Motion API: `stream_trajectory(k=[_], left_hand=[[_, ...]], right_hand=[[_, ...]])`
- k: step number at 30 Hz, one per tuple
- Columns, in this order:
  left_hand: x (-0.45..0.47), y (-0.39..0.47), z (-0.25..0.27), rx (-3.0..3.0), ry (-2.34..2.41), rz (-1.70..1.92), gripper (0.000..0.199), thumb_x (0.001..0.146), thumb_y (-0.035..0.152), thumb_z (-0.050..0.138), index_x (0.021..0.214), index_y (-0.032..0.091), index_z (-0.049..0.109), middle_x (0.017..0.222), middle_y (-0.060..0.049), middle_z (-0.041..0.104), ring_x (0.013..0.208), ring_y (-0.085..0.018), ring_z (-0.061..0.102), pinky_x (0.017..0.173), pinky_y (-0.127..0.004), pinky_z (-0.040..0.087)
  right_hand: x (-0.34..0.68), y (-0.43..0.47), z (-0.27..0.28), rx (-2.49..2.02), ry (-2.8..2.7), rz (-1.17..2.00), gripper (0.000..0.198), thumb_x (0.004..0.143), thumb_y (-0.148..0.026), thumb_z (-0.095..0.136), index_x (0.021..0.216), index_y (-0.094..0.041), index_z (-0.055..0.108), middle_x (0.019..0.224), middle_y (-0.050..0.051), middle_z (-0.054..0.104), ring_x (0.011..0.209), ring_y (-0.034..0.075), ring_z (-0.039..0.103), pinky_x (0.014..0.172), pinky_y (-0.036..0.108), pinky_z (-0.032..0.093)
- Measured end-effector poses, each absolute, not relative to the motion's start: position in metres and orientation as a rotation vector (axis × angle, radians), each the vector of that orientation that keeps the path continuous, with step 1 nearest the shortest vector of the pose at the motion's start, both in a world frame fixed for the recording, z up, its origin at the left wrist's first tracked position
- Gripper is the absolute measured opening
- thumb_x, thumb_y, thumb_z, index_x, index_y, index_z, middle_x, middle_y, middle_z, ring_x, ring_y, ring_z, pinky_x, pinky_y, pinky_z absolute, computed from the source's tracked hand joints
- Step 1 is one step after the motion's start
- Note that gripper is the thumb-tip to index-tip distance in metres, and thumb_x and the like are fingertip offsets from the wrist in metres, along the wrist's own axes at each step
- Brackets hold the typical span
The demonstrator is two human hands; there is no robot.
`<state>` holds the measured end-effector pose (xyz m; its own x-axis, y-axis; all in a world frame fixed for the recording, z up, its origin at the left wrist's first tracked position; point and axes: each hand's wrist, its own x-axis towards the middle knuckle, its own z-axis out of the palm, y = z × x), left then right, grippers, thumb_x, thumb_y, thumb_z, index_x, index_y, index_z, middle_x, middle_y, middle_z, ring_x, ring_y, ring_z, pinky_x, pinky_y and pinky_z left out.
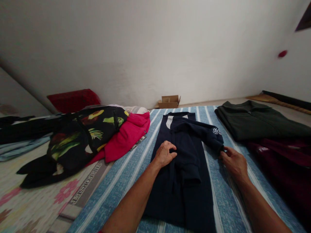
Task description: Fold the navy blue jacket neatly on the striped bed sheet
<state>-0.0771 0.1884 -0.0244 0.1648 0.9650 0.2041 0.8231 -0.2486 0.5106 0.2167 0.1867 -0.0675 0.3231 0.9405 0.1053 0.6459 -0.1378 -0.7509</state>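
A navy sweatshirt [160,194] with white shoulder patches lies folded lengthwise on a blue striped cloth [116,191]. One of its sleeves runs down over the body, cuff toward me. The other sleeve sticks out to the right and carries a white printed logo near its end. My right hand [234,161] pinches that sleeve's cuff between thumb and fingers. Resting on the sweatshirt's left half is my left hand [165,153], its thumb and forefinger apart with no fabric visibly gripped.
Left lies a heap of clothes with a black fruit-print garment [80,139] and a pink-red garment [128,136]. At right, a folded dark green garment [262,119] adjoins a maroon one [279,158]. A cardboard box [169,102] and a red object [74,100] stand near the wall.
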Motion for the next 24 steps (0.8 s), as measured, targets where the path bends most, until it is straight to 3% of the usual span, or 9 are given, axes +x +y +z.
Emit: stream_trajectory(k=[9, 17, 24], left_hand=[[-0.074, 0.185, -0.032, 2.299, 1.771, 0.689, 0.031, 0.07, 0.01, 0.056, 0.096, 0.02, 0.069, 0.107, -0.006, 0.057, 0.102, -0.021, 0.054, 0.092, -0.035, 0.045], [-0.075, 0.187, -0.035, 2.261, 1.742, 0.799, 0.028, 0.072, 0.006, 0.051, 0.086, 0.02, 0.071, 0.103, -0.005, 0.06, 0.099, -0.018, 0.056, 0.092, -0.033, 0.046], [-0.077, 0.19, -0.039, 2.232, 1.684, 0.884, 0.031, 0.076, 0.002, 0.045, 0.089, 0.019, 0.068, 0.099, -0.004, 0.061, 0.097, -0.016, 0.057, 0.09, -0.03, 0.046]], right_hand=[[0.215, 0.185, -0.061, -1.919, -1.344, 0.616, 0.043, 0.074, -0.044, 0.045, 0.106, -0.024, 0.065, 0.077, 0.004, 0.07, 0.078, 0.026, 0.063, 0.066, 0.034, 0.04], [0.215, 0.183, -0.066, -1.8, -1.266, 0.623, 0.045, 0.075, -0.044, 0.048, 0.109, -0.02, 0.064, 0.069, 0.004, 0.067, 0.068, 0.024, 0.063, 0.062, 0.032, 0.042], [0.2, 0.163, -0.049, -1.707, -1.265, 0.239, 0.045, 0.077, -0.045, 0.05, 0.107, -0.016, 0.065, 0.071, 0.006, 0.067, 0.063, 0.021, 0.061, 0.066, 0.031, 0.045]])
